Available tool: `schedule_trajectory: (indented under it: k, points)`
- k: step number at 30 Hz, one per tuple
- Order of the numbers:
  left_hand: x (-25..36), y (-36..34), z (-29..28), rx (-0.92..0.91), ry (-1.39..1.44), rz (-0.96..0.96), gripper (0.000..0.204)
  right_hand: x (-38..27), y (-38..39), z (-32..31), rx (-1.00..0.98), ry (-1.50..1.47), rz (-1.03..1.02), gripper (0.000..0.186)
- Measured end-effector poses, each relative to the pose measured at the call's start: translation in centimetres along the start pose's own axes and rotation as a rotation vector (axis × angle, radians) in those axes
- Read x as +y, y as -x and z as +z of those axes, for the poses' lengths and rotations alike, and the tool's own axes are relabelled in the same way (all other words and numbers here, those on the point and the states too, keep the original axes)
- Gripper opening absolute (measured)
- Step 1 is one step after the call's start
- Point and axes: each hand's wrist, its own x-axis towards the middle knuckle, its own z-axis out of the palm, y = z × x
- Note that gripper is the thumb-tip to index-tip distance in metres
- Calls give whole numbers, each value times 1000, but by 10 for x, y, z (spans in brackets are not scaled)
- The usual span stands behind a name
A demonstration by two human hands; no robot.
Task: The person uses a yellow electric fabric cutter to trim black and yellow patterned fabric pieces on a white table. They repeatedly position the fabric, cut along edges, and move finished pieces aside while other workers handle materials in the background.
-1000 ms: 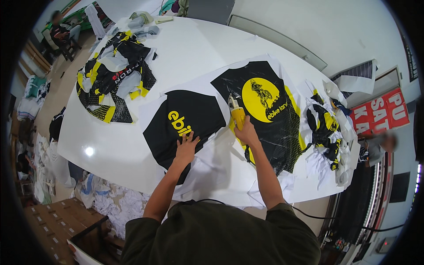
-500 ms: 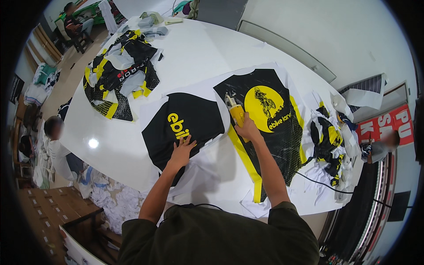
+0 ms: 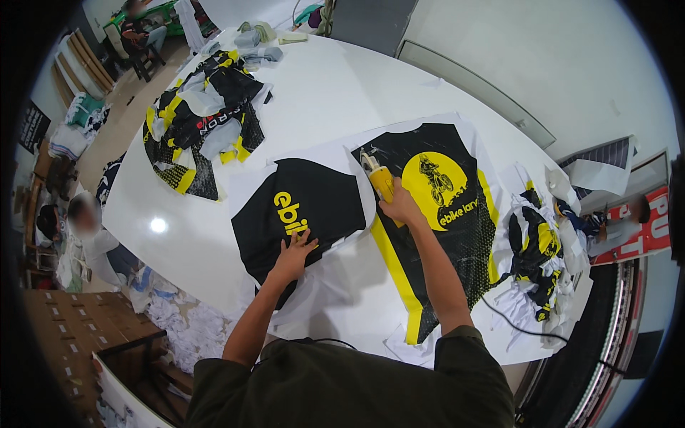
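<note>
My left hand (image 3: 293,258) lies flat with fingers spread on a smaller black fabric panel (image 3: 300,196) with yellow lettering. My right hand (image 3: 402,205) is wrapped round a yellow handheld electric fabric cutter (image 3: 382,180). The cutter's metal head points away from me, over the upper left edge of a larger black and yellow garment panel (image 3: 457,246). That panel bears a yellow circle with a dark motorbike picture. White sheet material shows around both panels. Whether the blade touches the cloth I cannot tell.
Both panels lie on a large white table (image 3: 342,78). A heap of black, yellow and grey cut pieces (image 3: 207,118) sits at the far left, more scraps (image 3: 536,246) at the right. A black cord (image 3: 524,329) runs off the right edge. Other people are at left and right.
The whole view has shifted slightly, so the table and panels appear a little lower and to the right. Both hands and the fabric cutter keep nearly the same places on the cloth.
</note>
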Motion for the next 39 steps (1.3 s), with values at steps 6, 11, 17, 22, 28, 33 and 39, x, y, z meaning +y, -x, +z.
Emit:
schedule_trajectory:
  k: [6, 11, 17, 22, 28, 33, 39]
  points:
    - [0, 1, -2, 13, 20, 14, 82, -3, -28, 1, 0, 8, -50, 81]
    - [1, 1, -2, 17, 32, 11, 83, -8, -48, -1, -24, 22, -67, 83]
    - [3, 4, -3, 20, 60, 3, 83, -11, -67, 1, -33, 19, -89, 83]
    - [12, 6, -15, -40, 59, -18, 76, -15, -89, 4, -14, -9, -140, 83]
    - [1, -1, -9, 29, 41, -33, 79, -47, -135, 5, -23, -83, -109, 76]
    - [-106, 11, -36, 313, 119, -268, 73, -29, -114, -1, 4, -712, -5, 63]
    - [-111, -40, -60, 620, -199, -756, 67, 72, 34, -57, 305, -949, 114, 57]
